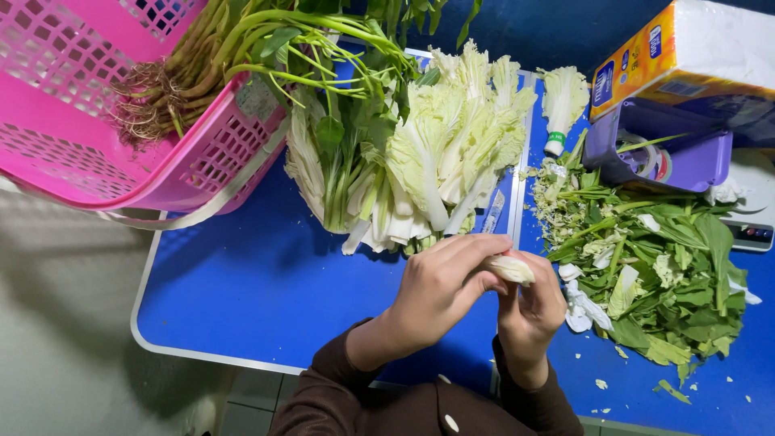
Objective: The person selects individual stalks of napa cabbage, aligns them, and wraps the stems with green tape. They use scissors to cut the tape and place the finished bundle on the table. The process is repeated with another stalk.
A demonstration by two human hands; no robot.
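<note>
The table's (pixel 242 299) front-left part lies bare, open to a hand from the front edge. A basket (pixel 121 153) overhangs the back-left corner, cabbage (pixel 436 153) blocks the middle back, scraps (pixel 662 282) cover the right side, and boxes (pixel 670 105) crowd the back-right corner.

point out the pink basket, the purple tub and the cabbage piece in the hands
pink basket (pixel 202 173), head view, on its front rim
purple tub (pixel 698 165), head view, on its side wall
cabbage piece (pixel 510 268), head view, on the pale end between both hands
</note>
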